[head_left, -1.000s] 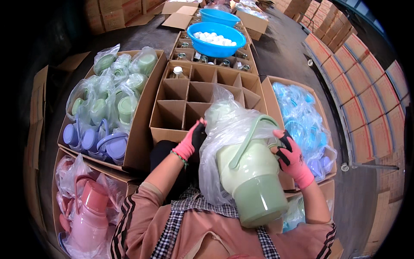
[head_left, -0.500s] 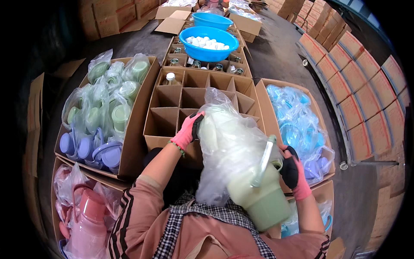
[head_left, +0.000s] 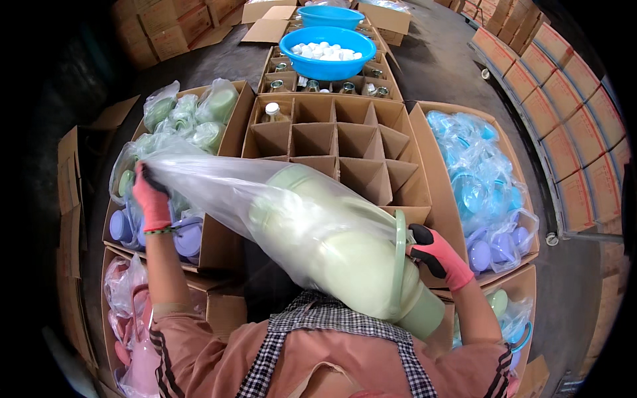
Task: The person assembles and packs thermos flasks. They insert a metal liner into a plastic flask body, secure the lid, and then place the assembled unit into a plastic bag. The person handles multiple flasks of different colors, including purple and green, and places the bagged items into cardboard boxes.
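A pale green thermos jug (head_left: 358, 272) lies slantwise across my lap, its capped end toward the lower right. A clear plastic bag (head_left: 206, 176) covers most of it. My left hand (head_left: 151, 196), in a pink and black glove, is closed on the bag's far end and stretches it taut to the left. My right hand (head_left: 441, 255), gloved alike, is closed on the jug's handle (head_left: 399, 265) side. Its fingertips are partly hidden behind the handle. Ahead of the jug stands a cardboard box with dividers (head_left: 315, 142), a white-capped bottle (head_left: 273, 113) in its corner cell.
Left, a carton (head_left: 229, 132) holds bagged green and purple jugs; below it are pink ones (head_left: 136, 351). A right-hand carton (head_left: 424, 132) holds blue and purple ones. Blue basins (head_left: 325, 66), one with white caps, sit on a bottle box. Stacked cartons (head_left: 551, 86) stand far right.
My left hand has swung left, pulling the bag out long and taut. The jug has tilted flatter and come further into the bag. My right hand has moved slightly across its handle.
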### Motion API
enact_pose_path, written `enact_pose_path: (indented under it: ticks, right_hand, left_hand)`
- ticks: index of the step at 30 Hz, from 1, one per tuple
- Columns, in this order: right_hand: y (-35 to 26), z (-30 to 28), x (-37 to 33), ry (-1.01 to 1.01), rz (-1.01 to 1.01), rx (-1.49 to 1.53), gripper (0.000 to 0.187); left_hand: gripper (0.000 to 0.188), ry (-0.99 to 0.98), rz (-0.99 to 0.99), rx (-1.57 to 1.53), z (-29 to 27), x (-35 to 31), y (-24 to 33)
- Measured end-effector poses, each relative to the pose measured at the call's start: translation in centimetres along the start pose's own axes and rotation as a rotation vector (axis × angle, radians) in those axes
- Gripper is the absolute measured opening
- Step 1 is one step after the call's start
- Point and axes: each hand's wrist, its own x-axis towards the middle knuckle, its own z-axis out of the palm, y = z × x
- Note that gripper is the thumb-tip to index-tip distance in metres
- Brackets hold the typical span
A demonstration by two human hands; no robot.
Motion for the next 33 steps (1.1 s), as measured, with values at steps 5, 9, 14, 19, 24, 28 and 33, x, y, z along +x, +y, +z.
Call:
enact_pose_path:
  ticks: [5,9,14,19,24,28,33]
  right_hand:
    - [-1.2,2.3,1.0,-0.083,0.0,-0.025,0.027]
    - [-2.1,2.5,0.3,0.078,-0.113,-0.014,0.018]
    - [-3.1,4.4,1.4,0.366,-0.365,0.127,0.018]
    - [0.7,8.6,5.9,0.578,-0.7,-0.046,0.04]
    - [9.3,12.4,6.9,0.576,-0.694,-0.147,0.054]
    - [14.2,13.4,4.2,0.339,-0.453,-0.278,0.058]
    - [15.7,12.6,4.3,-0.195,-0.31,-0.399,0.053]
  left_hand:
    - [0.032,0.175,0.322,1.235,-7.2,-0.5,5.8]
    - [0.026,0.44,0.023,-0.266,-16.7,3.8,6.7]
    - [0.008,-0.301,0.613,0.942,-12.4,-10.7,7.8]
    - [0.023,-1.504,-0.263,0.398,-3.7,-29.2,10.2]
    - [0.041,-1.446,-1.347,0.001,1.3,-29.6,9.4]
    - [0.046,-1.709,-1.1,-0.03,5.4,-30.1,12.4]
    - [0.041,-1.6,-0.27,0.256,6.8,-25.7,16.8]
